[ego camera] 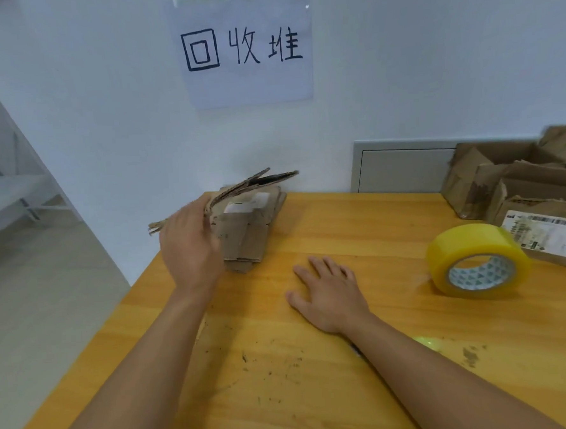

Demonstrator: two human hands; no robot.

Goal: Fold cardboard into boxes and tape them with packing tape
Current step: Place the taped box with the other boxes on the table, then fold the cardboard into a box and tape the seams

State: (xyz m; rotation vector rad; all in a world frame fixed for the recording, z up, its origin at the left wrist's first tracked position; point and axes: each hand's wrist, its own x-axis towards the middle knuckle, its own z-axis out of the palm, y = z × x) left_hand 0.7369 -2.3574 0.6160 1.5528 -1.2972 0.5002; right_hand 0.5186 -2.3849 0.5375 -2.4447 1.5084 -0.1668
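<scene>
Above stack [246, 236], cardboard [253, 183] in left hand [191, 249]

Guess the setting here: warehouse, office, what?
Likely a small packing or box-recycling station in a plain room: a wooden table holds flattened cardboard, a roll of yellow packing tape and used boxes, under a handwritten wall sign.

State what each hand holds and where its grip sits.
The left hand has its grip on a flattened cardboard piece, near its left end, above the stack. The right hand holds nothing.
</scene>
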